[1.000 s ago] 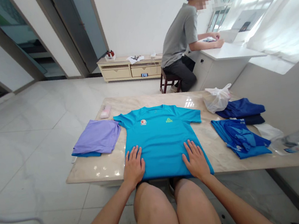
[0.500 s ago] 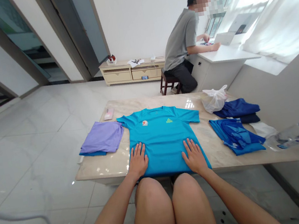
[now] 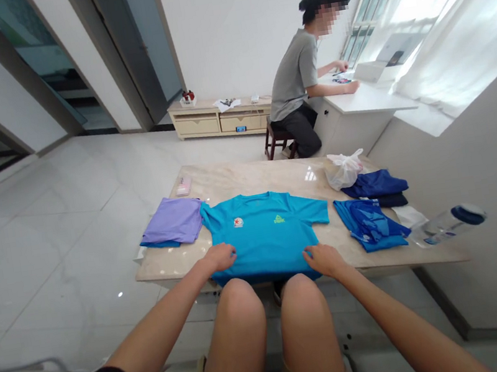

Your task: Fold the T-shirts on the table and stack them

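A turquoise short-sleeved T-shirt [image 3: 264, 240] lies front side up on the table, with a round red-and-white badge and a green logo on its chest. Its lower end reaches the table's near edge by my knees. At the shirt's left side, my left hand [image 3: 220, 257] is closed on the fabric, fingers bent and pointing inward. My right hand [image 3: 325, 258] pinches the shirt's right side near the hem, palm down. What the fingertips hold is partly hidden under both hands.
Folded purple cloth [image 3: 173, 220] lies left on the marble-topped table [image 3: 169, 266], below a small pink box [image 3: 184, 185]. To the right are folded blue clothes [image 3: 370, 223], a white plastic bag [image 3: 344, 169] and a clear bottle [image 3: 446, 226]. Beyond, a person [image 3: 294, 75] sits at a white desk.
Both hands have gone from lying flat with spread fingers to curled fingers at the shirt's sides. The shirt has slid a little toward me, and its sleeves have shifted. My view has moved slightly.
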### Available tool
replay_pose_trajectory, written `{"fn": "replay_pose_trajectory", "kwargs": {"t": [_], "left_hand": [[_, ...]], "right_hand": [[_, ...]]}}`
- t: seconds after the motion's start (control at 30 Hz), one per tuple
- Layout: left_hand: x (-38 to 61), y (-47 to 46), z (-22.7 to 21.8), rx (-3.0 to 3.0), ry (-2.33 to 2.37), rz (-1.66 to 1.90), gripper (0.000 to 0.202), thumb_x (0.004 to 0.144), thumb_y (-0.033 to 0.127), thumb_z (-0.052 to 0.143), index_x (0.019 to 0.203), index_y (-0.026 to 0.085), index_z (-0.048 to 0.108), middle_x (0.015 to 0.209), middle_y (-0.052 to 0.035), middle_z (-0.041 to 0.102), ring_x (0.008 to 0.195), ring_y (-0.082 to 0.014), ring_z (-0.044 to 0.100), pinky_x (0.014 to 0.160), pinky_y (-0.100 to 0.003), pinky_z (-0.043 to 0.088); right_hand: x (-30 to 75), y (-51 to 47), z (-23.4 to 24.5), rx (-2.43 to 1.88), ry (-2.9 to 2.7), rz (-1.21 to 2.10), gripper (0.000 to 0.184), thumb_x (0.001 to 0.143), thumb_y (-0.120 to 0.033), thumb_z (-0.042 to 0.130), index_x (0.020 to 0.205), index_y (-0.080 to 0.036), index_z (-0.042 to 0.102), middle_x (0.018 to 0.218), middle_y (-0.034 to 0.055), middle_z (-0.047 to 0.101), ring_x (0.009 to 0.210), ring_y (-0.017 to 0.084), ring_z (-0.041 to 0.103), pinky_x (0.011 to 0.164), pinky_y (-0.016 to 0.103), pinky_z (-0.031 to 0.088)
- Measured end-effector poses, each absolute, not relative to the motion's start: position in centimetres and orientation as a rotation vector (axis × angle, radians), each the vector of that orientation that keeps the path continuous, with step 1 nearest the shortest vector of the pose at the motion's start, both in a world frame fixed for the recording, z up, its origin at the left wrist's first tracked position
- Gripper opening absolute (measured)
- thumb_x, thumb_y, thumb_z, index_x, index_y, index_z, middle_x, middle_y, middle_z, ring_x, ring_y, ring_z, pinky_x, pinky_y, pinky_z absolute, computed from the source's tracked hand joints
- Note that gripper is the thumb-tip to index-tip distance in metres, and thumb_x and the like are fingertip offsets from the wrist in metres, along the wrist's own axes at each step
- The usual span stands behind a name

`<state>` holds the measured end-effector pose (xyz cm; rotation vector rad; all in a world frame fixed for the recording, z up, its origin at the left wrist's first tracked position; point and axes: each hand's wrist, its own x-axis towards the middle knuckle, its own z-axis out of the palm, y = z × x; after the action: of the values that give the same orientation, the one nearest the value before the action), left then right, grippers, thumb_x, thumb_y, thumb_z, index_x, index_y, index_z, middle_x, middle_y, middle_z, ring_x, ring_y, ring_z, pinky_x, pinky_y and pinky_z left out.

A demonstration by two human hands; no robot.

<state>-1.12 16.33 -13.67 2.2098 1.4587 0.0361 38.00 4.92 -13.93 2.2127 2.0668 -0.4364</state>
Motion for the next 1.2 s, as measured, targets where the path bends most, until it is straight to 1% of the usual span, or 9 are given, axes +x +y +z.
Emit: {"fn": "replay_pose_trajectory", "kwargs": {"t": [0.2, 0.37, 0.47, 0.63, 0.7, 0.83, 1.0, 1.07, 1.2], "left_hand": [[-2.1, 20.2, -13.5, 2.157, 1.606, 0.133, 0.036, 0.1, 0.024, 0.052, 0.126, 0.022, 0.077, 0.124, -0.0149, 0.082, 0.117, -0.0318, 0.077, 0.1, -0.04, 0.058], [-3.8, 26.9, -15.0, 2.07, 1.836, 0.237, 0.031, 0.101, 0.025, 0.051, 0.127, 0.016, 0.066, 0.134, -0.0181, 0.074, 0.124, -0.0302, 0.073, 0.108, -0.039, 0.055], [-4.7, 30.3, -16.3, 1.999, 2.005, 0.281, 0.035, 0.1, 0.032, 0.054, 0.129, 0.014, 0.06, 0.135, -0.0223, 0.069, 0.127, -0.0344, 0.069, 0.11, -0.044, 0.054], [-5.9, 32.9, -18.3, 1.856, 2.216, 0.228, 0.057, 0.095, 0.05, 0.062, 0.132, 0.007, 0.056, 0.131, -0.029, 0.067, 0.127, -0.0433, 0.068, 0.105, -0.05, 0.055], [-6.2, 33.3, -18.6, 1.767, 2.274, 0.187, 0.061, 0.093, 0.055, 0.064, 0.131, 0.008, 0.058, 0.131, -0.0295, 0.069, 0.125, -0.0448, 0.069, 0.101, -0.05, 0.057], [-7.0, 33.4, -18.4, 1.523, 2.272, 0.309, 0.049, 0.083, 0.055, 0.073, 0.113, 0.016, 0.067, 0.128, -0.0282, 0.072, 0.128, -0.049, 0.067, 0.101, -0.052, 0.055], [-6.9, 33.2, -17.0, 1.322, 2.091, 0.596, 0.026, 0.07, 0.037, 0.085, 0.078, 0.023, 0.065, 0.107, -0.0179, 0.079, 0.132, -0.0471, 0.065, 0.102, -0.047, 0.054], [-6.5, 33.1, -16.2, 1.281, 2.015, 0.67, 0.024, 0.073, 0.037, 0.084, 0.081, 0.022, 0.067, 0.102, -0.014, 0.08, 0.124, -0.0421, 0.071, 0.097, -0.043, 0.056], [-5.7, 32.2, -15.1, 1.113, 1.796, 0.806, 0.032, 0.087, 0.045, 0.076, 0.107, 0.02, 0.072, 0.112, -0.0098, 0.082, 0.11, -0.0288, 0.077, 0.091, -0.036, 0.062]], "right_hand": [[41.6, 10.8, -14.5, 2.404, 1.974, -0.428, 0.04, 0.107, -0.026, 0.046, 0.133, -0.019, 0.075, 0.124, 0.0149, 0.079, 0.114, 0.029, 0.075, 0.093, 0.035, 0.054], [46.3, 16.8, -16.5, 2.668, 1.799, -0.334, 0.042, 0.106, -0.024, 0.044, 0.138, -0.01, 0.067, 0.137, 0.0206, 0.069, 0.127, 0.03, 0.069, 0.105, 0.038, 0.052], [48.9, 19.6, -18.1, 2.806, 1.632, -0.271, 0.05, 0.104, -0.036, 0.051, 0.139, -0.002, 0.062, 0.138, 0.0304, 0.064, 0.13, 0.04, 0.066, 0.108, 0.046, 0.051], [51.4, 21.9, -21.0, 3.1, 1.265, -0.321, 0.088, 0.093, -0.069, 0.064, 0.144, 0.003, 0.057, 0.143, 0.0392, 0.058, 0.137, 0.053, 0.057, 0.111, 0.061, 0.049], [52.0, 22.4, -21.7, 3.156, 1.174, -0.4, 0.087, 0.091, -0.072, 0.065, 0.142, -0.001, 0.059, 0.144, 0.0378, 0.058, 0.14, 0.052, 0.055, 0.113, 0.063, 0.047], [52.9, 22.7, -21.8, 3.18, 1.174, -0.569, 0.06, 0.091, -0.062, 0.066, 0.121, -0.01, 0.07, 0.135, 0.0335, 0.064, 0.134, 0.05, 0.059, 0.11, 0.064, 0.047], [53.6, 22.2, -19.6, 3.214, 1.385, -0.621, 0.041, 0.093, -0.054, 0.059, 0.107, -0.016, 0.066, 0.102, 0.0178, 0.072, 0.104, 0.036, 0.069, 0.096, 0.048, 0.055], [54.0, 21.8, -18.5, 3.237, 1.453, -0.604, 0.039, 0.093, -0.055, 0.058, 0.105, -0.018, 0.064, 0.094, 0.0129, 0.071, 0.096, 0.033, 0.068, 0.091, 0.044, 0.055], [54.3, 20.8, -17.6, 3.452, 1.576, -0.59, 0.049, 0.086, -0.058, 0.069, 0.109, -0.016, 0.064, 0.085, 0.0072, 0.069, 0.085, 0.027, 0.067, 0.083, 0.039, 0.057]]}}
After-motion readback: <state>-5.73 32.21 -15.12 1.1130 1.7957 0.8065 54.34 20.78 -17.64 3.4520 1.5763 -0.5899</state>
